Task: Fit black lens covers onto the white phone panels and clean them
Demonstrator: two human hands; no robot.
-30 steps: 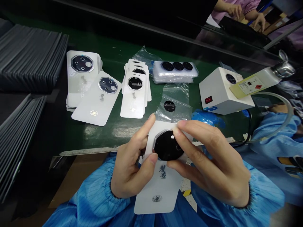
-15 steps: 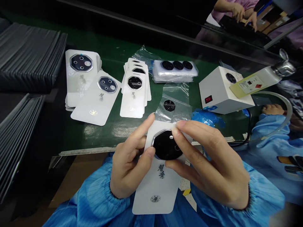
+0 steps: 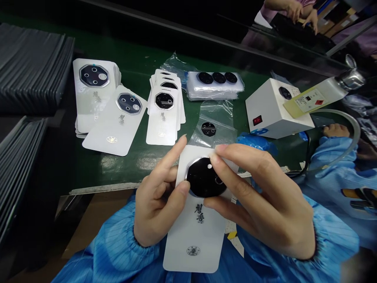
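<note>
A white phone back cover (image 3: 193, 232), with dark lettering and a round emblem, is held upright over my lap. My left hand (image 3: 159, 200) grips its left edge, with the thumb at the octagonal silver rim and the index finger stretched up the side. A glossy black camera lens cover (image 3: 202, 179) lies at that rim. My right hand (image 3: 268, 196) pinches the lens cover, two fingers at its upper right edge and the thumb below. Whether the lens cover is fully seated in the rim I cannot tell. Behind the top edge lies a clear bag (image 3: 219, 108) with another black lens cover (image 3: 208, 129).
White back covers (image 3: 106, 129) lie stacked left, a smaller fanned pile (image 3: 161, 125) beside them. Dark trays (image 3: 32, 67) stand far left. Bagged lens covers (image 3: 215, 90), a white box (image 3: 265, 110) and a bottle (image 3: 315, 100) stand behind. A co-worker's hand (image 3: 335, 130) is at right.
My view has shifted slightly, so the bench things sit a little further left and higher. Both hands keep their hold; the lens cover shows slightly more of its face.
</note>
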